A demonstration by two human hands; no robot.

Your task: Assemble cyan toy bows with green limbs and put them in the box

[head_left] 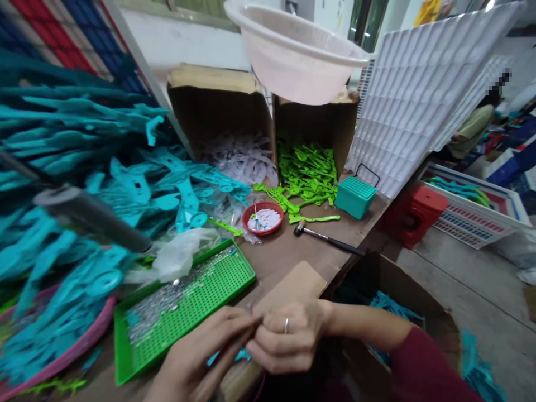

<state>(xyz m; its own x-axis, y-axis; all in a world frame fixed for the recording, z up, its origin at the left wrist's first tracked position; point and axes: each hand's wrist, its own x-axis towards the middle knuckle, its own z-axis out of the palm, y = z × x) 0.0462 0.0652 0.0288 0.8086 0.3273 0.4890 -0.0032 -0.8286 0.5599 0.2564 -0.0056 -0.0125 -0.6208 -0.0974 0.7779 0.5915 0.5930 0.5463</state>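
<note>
Low in the middle, my left hand (205,352) and my right hand (288,338) meet with their fingertips together. My right hand is closed, thumb and fingers pinched, with a ring on one finger. The fingers of my left hand are pressed together against it. Whatever lies between the fingertips is hidden. Bits of a turquoise plastic piece (242,355) show below my left fingers; I cannot tell whether it is held. Beyond the hands lies a flat tan cardboard piece (293,285). Left of them is a green perforated tray (221,279) with many small metal parts.
Turquoise plastic parts (54,139) are heaped at left, some in a pink basin (90,340). Cardboard boxes hold white parts (243,159) and green parts (307,167). A red bowl (250,228), a hammer (326,237) and a teal basket (355,198) stand ahead. A person sits far right.
</note>
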